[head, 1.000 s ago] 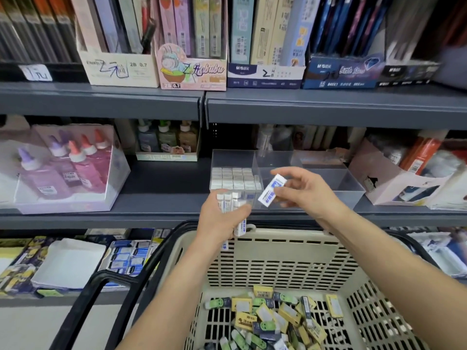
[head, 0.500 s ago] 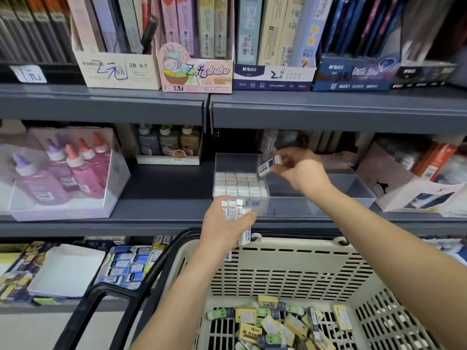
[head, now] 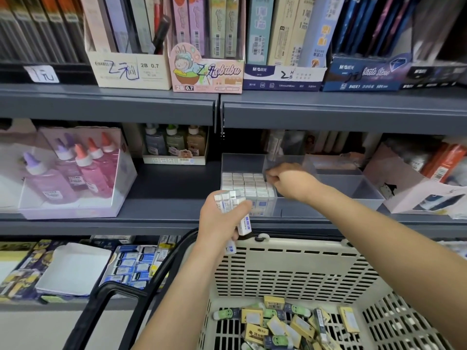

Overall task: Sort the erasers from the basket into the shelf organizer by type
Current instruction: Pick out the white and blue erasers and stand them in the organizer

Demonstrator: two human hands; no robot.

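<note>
Nearest, a cream slotted basket with a black handle, its floor littered with loose yellow and green erasers. Above its far rim, the left hand closed around a bunch of white blue-labelled erasers (a few poking out below the fist too). Beyond, on the grey middle shelf, a clear shelf organizer, left compartment packed with rows of white erasers. Right hand reaching into it at the divider, fingers curled down against the eraser rows; whether anything is pinched there, impossible to tell. Farther left, glue bottles in a clear box.
</note>
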